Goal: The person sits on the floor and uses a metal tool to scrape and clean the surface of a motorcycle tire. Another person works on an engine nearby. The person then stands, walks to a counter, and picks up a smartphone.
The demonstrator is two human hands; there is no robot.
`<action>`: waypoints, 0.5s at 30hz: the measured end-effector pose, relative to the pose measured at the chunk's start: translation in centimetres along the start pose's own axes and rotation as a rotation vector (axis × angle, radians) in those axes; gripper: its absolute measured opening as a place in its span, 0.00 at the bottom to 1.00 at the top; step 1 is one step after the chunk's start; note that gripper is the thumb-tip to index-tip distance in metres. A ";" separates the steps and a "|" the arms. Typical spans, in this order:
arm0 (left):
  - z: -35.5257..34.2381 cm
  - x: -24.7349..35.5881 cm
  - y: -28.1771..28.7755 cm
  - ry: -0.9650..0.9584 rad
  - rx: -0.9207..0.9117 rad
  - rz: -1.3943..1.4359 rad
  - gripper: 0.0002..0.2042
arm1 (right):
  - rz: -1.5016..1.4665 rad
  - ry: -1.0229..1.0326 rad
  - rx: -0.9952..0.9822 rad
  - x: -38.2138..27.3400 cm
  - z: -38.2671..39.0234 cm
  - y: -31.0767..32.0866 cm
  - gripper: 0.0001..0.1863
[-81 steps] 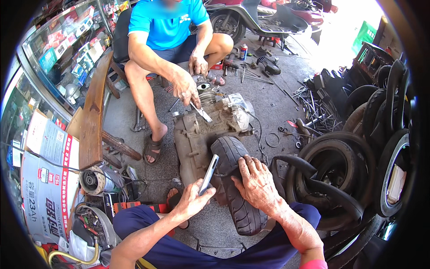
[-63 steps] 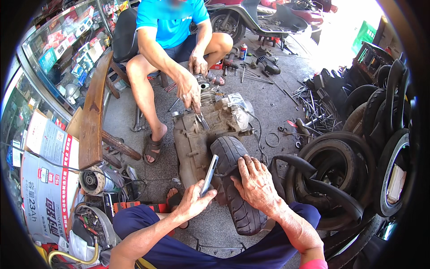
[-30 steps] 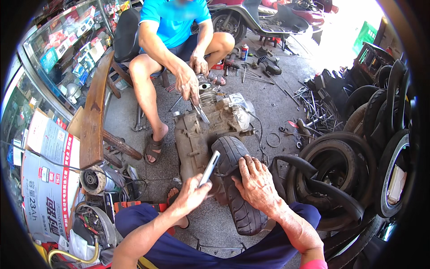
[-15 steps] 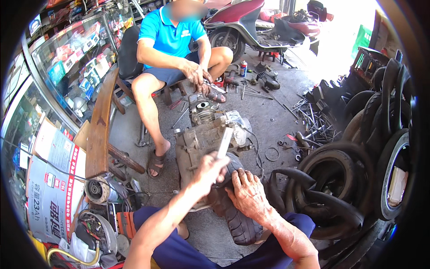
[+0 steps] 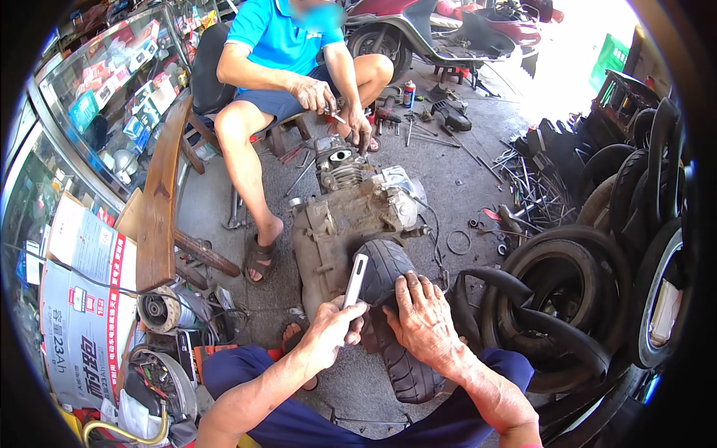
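My left hand (image 5: pixel 334 326) grips a flat, silvery bar-shaped tool (image 5: pixel 355 281) with a small hole near its upper end. The tool points up and slightly right; its lower end is hidden in my fist. My right hand (image 5: pixel 423 313) lies on the black tyre (image 5: pixel 382 261), fingers stretched out over its tread. That tyre stands between my knees, joined to a dirty scooter engine (image 5: pixel 328 239). At the engine's far end is a finned cylinder (image 5: pixel 346 174). A seated person's hand (image 5: pixel 361 128) reaches down beside it, while their other hand (image 5: pixel 314 93) holds something small and pale.
Loose tyres and tubes (image 5: pixel 549 299) lie at right, near a heap of metal tools (image 5: pixel 523 183). A wooden bench (image 5: pixel 160 201), a cardboard box (image 5: pixel 89 313) and a glass cabinet (image 5: pixel 82 82) stand at left. A spray can (image 5: pixel 408 95) and a scooter (image 5: pixel 418 33) are farther back.
My left hand has come down toward me with the bar-shaped tool. My right hand still rests on the tyre. The other person's hands have moved apart, one down to the engine's cylinder.
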State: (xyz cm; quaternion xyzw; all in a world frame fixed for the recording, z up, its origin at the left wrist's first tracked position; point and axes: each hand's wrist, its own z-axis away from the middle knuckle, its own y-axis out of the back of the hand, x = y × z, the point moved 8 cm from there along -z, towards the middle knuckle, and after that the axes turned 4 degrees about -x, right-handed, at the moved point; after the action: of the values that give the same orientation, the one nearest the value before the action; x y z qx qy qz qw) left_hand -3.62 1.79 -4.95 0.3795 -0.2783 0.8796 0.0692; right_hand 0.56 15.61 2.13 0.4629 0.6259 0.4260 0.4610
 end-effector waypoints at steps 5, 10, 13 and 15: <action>0.7 -0.1 -0.5 0.014 -0.007 -0.002 0.09 | -0.100 -0.050 0.020 1.0 -0.2 0.0 0.34; -0.1 0.7 -1.7 -0.022 -0.044 0.044 0.09 | -0.122 -0.136 -0.095 1.5 -0.6 -0.3 0.38; -0.8 1.6 -3.6 -0.038 -0.069 0.048 0.09 | -0.079 -0.104 -0.088 1.7 -0.5 -0.2 0.40; -1.2 1.9 -4.3 -0.063 -0.089 0.054 0.09 | -0.090 -0.085 -0.096 1.6 -0.5 -0.2 0.40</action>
State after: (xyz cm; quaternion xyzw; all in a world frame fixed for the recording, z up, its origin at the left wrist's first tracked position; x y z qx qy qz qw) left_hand -4.28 5.92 -2.41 0.3960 -0.3293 0.8555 0.0536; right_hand -0.21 17.10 1.72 0.4294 0.6045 0.4146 0.5276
